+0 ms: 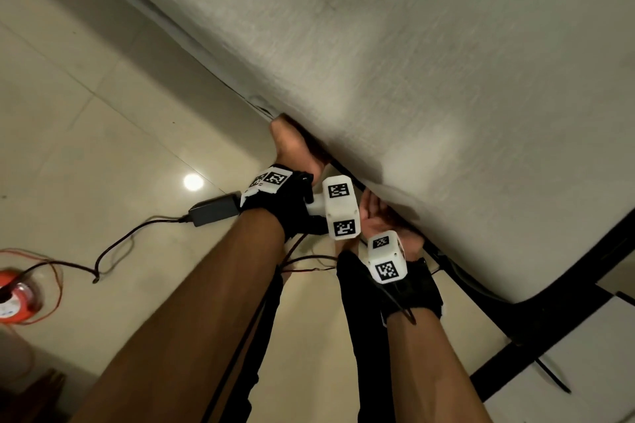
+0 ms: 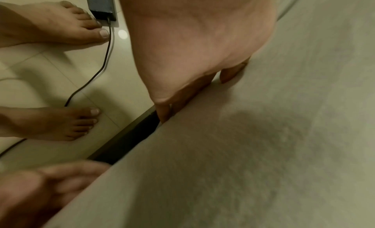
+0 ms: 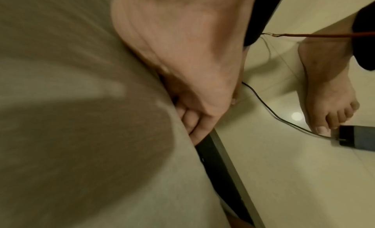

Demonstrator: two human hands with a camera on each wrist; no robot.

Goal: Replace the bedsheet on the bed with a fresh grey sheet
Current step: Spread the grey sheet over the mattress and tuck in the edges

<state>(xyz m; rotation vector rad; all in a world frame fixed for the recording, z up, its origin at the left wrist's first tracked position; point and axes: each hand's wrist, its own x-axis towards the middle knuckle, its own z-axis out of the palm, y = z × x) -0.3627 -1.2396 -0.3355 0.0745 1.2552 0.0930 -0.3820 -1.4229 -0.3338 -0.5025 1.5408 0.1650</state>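
The grey sheet [image 1: 429,79] covers the mattress, which fills the upper right of the head view. Both hands are at its near edge above the black bed frame [image 1: 536,316]. My left hand [image 1: 292,144] points its straight fingers [image 2: 164,112] down into the gap between the sheet-covered mattress side and the frame, with the thumb [image 2: 231,72] on top of the sheet [image 2: 263,135]. My right hand [image 1: 381,220] has its fingers [image 3: 190,120] curled at the sheet's [image 3: 81,135] lower edge against the frame [image 3: 215,160]. Their tips are hidden under the cloth.
A black power adapter [image 1: 214,211] with its cable [image 1: 130,233] lies on the tiled floor beside my bare feet [image 2: 61,124]. Thin red wire [image 1: 309,268] trails near my legs. A red and white object [image 1: 17,299] sits at the far left.
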